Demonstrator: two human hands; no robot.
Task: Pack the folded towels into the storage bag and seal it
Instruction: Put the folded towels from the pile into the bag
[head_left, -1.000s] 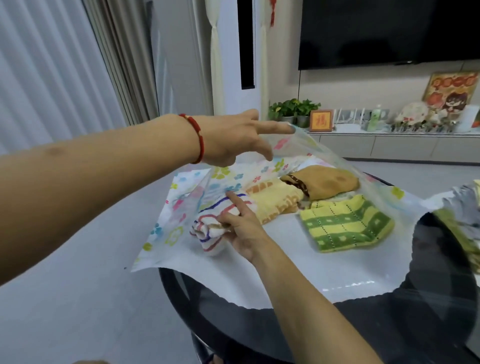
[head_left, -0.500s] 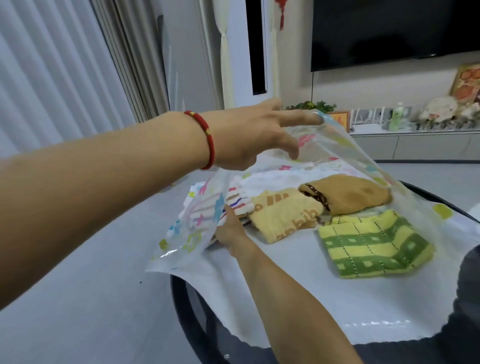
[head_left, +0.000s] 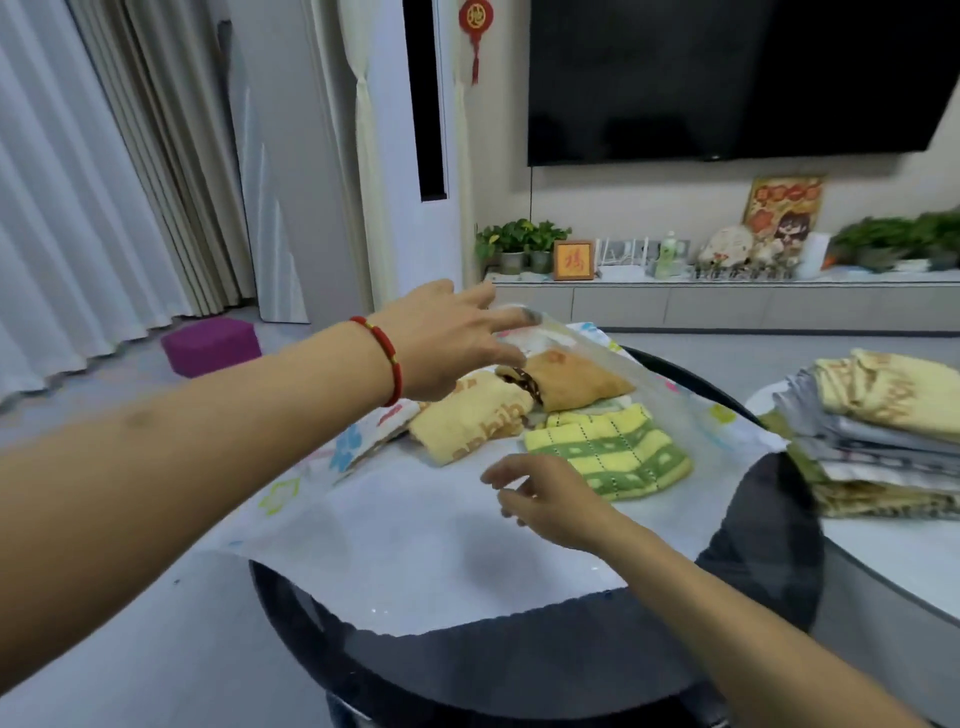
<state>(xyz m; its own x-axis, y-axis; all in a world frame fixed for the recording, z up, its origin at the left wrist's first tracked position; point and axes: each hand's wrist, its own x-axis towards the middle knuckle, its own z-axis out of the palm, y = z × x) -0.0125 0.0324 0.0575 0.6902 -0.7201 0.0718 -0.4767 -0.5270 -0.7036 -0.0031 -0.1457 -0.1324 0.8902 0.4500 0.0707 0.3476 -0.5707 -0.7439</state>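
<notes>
Plastic storage bag (head_left: 426, 545) holds three folded towels (head_left: 608, 457); left hand (head_left: 447, 348) pinches its flap, right hand (head_left: 550, 499) hovers loosely open.

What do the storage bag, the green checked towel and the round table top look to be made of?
Storage bag: thin plastic film, probably; translucent, printed with coloured flowers, and the flap lifted by the left hand shows the towels through it. Green checked towel: soft woven terry-like cloth, matte, thick at the fold. Table top: dark and glossy, possibly glass or a lacquered surface; its sheen reflects the surroundings.
</notes>
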